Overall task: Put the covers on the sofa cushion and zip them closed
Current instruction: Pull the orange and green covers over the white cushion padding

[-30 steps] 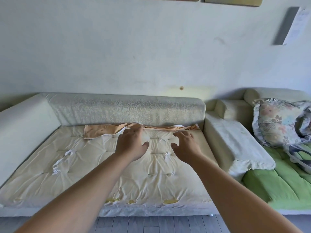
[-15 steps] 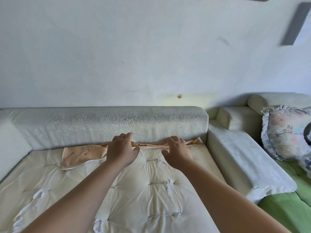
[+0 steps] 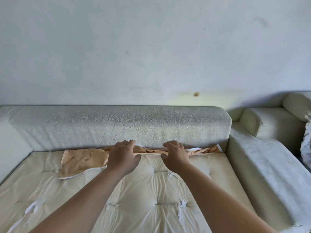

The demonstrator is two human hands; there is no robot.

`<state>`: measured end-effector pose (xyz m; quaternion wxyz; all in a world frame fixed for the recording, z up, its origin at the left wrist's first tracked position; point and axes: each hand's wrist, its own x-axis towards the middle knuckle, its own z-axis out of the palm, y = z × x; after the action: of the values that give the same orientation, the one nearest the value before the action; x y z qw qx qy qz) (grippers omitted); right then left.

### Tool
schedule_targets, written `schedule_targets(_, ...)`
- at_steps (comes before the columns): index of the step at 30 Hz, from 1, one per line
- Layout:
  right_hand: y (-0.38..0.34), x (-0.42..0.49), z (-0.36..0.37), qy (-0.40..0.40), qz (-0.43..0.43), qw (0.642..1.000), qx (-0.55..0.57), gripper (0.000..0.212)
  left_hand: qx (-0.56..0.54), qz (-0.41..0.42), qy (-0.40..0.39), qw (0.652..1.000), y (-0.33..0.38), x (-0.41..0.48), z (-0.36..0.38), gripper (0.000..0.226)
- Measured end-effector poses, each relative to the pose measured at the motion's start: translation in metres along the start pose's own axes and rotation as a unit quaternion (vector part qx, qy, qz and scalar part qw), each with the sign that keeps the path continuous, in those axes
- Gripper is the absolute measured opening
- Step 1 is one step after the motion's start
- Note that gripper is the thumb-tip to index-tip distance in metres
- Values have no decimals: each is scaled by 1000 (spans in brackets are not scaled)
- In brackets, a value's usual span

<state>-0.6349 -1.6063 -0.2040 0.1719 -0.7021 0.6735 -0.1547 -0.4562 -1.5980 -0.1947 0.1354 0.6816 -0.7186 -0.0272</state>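
Head view: left hand point(image 3: 123, 158) and right hand point(image 3: 175, 157) have reached the peach cover point(image 3: 80, 160), frame centre — grip indeterminate; fitting barely begun.

Along the back, a pale, scuffed wall point(image 3: 151, 47) with a small round mark point(image 3: 196, 94) set in a yellowish patch low on the right. Below it, a long backrest point(image 3: 117, 125) in pale fabric embossed with roses, met at the left by a plain armrest point(image 3: 10, 145) and at the right by a broad, low armrest point(image 3: 262, 165) in rougher whitish cloth. Further right, a second sofa point(image 3: 272, 123) in cream, with a frilled pillow point(image 3: 307, 142) cut off by the frame edge.
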Motion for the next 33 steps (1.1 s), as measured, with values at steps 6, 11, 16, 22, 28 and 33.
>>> schedule_targets(6, 16, 74, 14, -31, 5, 999, 15, 40, 9, -23, -17, 1000, -3, 61, 24, 46)
schedule_targets(11, 27, 113, 39, -63, 13, 998, 17, 39, -6, -48, -45, 998, -15, 79, 53, 54)
schedule_targets(16, 29, 139, 71, -87, 13, 996, 28, 39, 11, -67, -83, 994, -35, 97, 72, 55)
schedule_targets(22, 39, 175, 119, -117, 28, 993, 13, 39, 13, -61, -122, 991, -60, 138, 122, 51)
schedule_targets(28, 74, 225, 179, -148, 57, 987, -33, 41, 25, -48, -205, 977, -83, 178, 214, 53)
schedule_targets(33, 114, 264, 245, -187, 92, 975, -76, 40, 55, -41, -252, 965, -110, 202, 292, 54)
